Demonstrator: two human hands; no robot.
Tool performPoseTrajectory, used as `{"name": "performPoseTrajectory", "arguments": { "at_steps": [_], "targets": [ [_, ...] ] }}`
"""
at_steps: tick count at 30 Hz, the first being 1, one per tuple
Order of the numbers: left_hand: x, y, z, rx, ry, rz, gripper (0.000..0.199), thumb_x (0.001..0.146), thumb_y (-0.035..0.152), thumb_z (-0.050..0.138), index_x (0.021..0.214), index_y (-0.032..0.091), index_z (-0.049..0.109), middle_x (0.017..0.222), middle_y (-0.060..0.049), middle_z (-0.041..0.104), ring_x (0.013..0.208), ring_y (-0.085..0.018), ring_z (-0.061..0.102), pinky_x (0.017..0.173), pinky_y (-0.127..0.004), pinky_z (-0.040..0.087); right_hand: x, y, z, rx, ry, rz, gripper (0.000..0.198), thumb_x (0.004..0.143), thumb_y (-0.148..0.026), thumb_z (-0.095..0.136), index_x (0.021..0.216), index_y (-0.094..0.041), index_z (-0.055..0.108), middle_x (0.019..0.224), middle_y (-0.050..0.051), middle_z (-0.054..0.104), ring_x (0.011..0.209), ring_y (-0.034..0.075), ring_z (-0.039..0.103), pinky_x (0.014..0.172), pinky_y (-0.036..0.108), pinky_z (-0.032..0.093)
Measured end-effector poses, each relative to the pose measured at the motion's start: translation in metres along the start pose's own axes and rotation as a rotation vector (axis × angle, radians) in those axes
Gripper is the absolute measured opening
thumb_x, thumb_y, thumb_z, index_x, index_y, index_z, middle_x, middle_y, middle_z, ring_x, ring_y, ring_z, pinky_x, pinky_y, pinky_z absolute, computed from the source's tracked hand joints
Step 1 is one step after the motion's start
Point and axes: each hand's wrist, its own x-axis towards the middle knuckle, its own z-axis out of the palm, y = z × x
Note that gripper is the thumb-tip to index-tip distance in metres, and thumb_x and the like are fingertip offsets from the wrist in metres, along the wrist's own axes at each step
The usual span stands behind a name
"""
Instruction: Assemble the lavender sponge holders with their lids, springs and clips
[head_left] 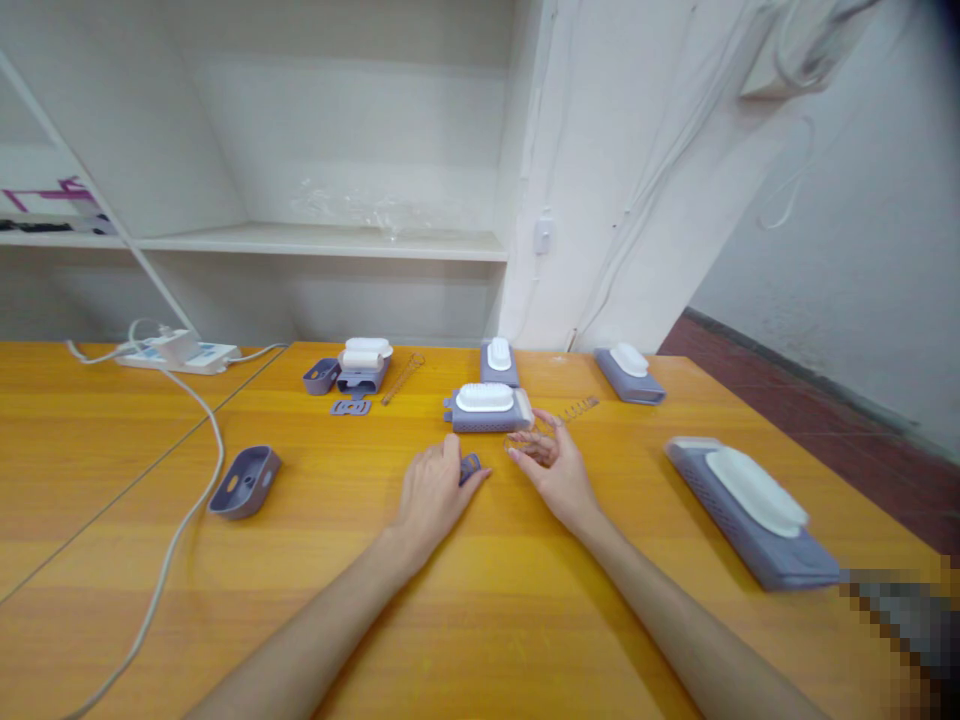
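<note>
The left hand is closed around a small purple plate, thumb along its near side; much of the plate is hidden by the fingers. The right hand has a thin spring in its curled fingers — one end shows near the thumb, the other sticks out beyond the knuckles, up and to the right. Both hands are low over the wooden table, near each other but apart.

Just beyond them lies a purple case with a white brush on top. Another case is right behind it, and two more lie to the right: one far, one near.

At the far left a case stands between a small cup and a second spring, with a flat panel in front. Nearer, a purple tray lies beside a white cable.
</note>
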Motion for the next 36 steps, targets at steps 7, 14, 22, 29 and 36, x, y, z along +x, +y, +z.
{"name": "performPoseTrajectory", "arguments": {
  "at_steps": [7,14,22,29,36],
  "targets": [
    [-0.002,-0.004,0.001,-0.231,-0.017,0.042,0.022,0.093,0.032,0.033,0.112,0.022,0.040,0.090,-0.004,0.067,0.076,-0.019,0.065,0.060,-0.026,0.040,-0.002,-0.010,0.002,0.033,-0.053,0.033,0.055,0.069,-0.027,0.069,0.115,-0.022,0.038,0.099,0.008,0.068,0.063,0.014,0.065,0.065,0.031,0.055],
    [0.002,-0.010,0.003,-0.577,0.079,0.112,0.021,0.089,0.026,0.044,0.108,0.022,0.049,0.104,-0.005,0.064,0.092,-0.016,0.061,0.079,-0.028,0.046,-0.009,-0.010,0.003,-0.128,-0.180,-0.085,0.026,0.077,-0.025,0.061,0.100,-0.019,0.053,0.090,0.006,0.068,0.077,0.017,0.067,0.074,0.032,0.055],
    [0.005,-0.012,0.006,-0.857,-0.050,0.096,0.039,0.082,0.021,0.053,0.120,0.021,0.049,0.103,-0.005,0.065,0.080,-0.015,0.063,0.070,-0.026,0.049,-0.017,-0.013,0.003,-0.356,-0.195,-0.301,0.021,0.080,-0.024,0.058,0.100,-0.021,0.059,0.092,0.004,0.067,0.082,0.017,0.064,0.079,0.033,0.052],
    [0.006,-0.010,0.003,-1.032,-0.134,0.108,0.038,0.081,0.022,0.056,0.118,0.019,0.050,0.100,-0.006,0.064,0.074,-0.012,0.062,0.064,-0.021,0.048,-0.017,-0.014,0.003,-0.414,-0.187,-0.349,0.019,0.081,-0.026,0.058,0.100,-0.022,0.058,0.096,0.003,0.066,0.089,0.017,0.062,0.082,0.032,0.050],
    [0.003,-0.009,0.001,-1.079,-0.154,0.107,0.047,0.079,0.023,0.057,0.124,0.020,0.043,0.100,-0.006,0.064,0.061,-0.008,0.058,0.054,-0.019,0.043,-0.016,-0.016,0.002,-0.470,-0.194,-0.390,0.020,0.081,-0.026,0.059,0.101,-0.023,0.059,0.095,0.003,0.066,0.086,0.018,0.062,0.080,0.032,0.050]
  ]
}}
